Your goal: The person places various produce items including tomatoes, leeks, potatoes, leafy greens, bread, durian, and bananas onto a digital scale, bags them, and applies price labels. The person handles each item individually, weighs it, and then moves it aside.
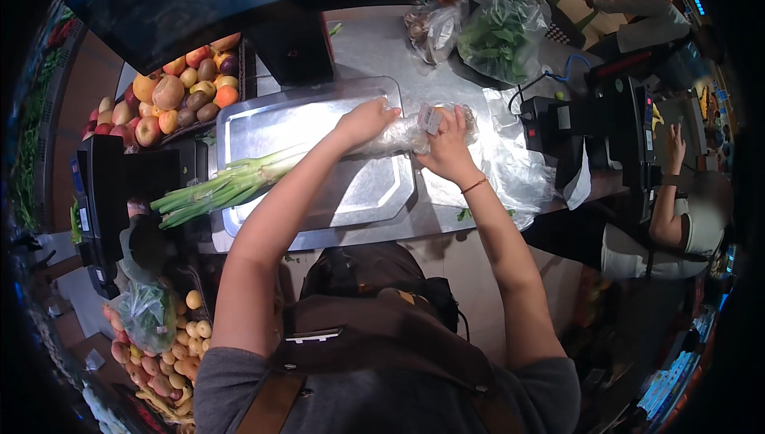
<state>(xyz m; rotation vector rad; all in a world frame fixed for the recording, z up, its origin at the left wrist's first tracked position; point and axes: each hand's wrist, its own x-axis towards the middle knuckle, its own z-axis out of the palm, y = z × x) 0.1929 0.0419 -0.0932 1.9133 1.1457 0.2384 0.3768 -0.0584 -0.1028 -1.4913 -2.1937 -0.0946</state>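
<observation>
Metal counter [370,43] stands by fruit [169,93]; left hand [365,122] and right hand [449,149] hold scallions [231,183].

My left hand [365,123] and right hand [448,151] hold the clear bag [402,137] around the green onions [239,180], whose leaves point to eight o'clock over the metal tray [358,193]. Fruit [167,93] lies at ten o'clock, bagged greens [500,42] at one.
</observation>
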